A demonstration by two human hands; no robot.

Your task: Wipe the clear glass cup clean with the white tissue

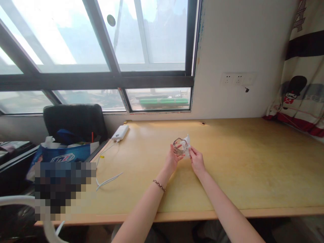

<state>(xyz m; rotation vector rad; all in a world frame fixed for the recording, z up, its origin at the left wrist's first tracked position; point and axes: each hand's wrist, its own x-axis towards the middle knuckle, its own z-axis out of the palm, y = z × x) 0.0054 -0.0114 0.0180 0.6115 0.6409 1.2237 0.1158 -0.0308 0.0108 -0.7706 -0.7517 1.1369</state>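
A small clear round vessel (179, 148), like a glass cup or bowl with a wavy dark-looking rim, is held up over the table. My left hand (173, 158) is wrapped round its lower left side, with fingers showing through and below it. In my right hand (196, 160) a white tissue (187, 141) is pinched between thumb and fingers. The tissue lies against the vessel's right side, and part of it shows at the opening. A braided bracelet (159, 185) is on my left wrist.
On the wooden table (253, 162), a white power bank (120, 133) with a white cable (108, 181) lies to the left. A blue bag (65, 153) sits on a dark chair (76, 118) beside the table. Wall sockets (233, 79) and a curtain (301, 84) are at right.
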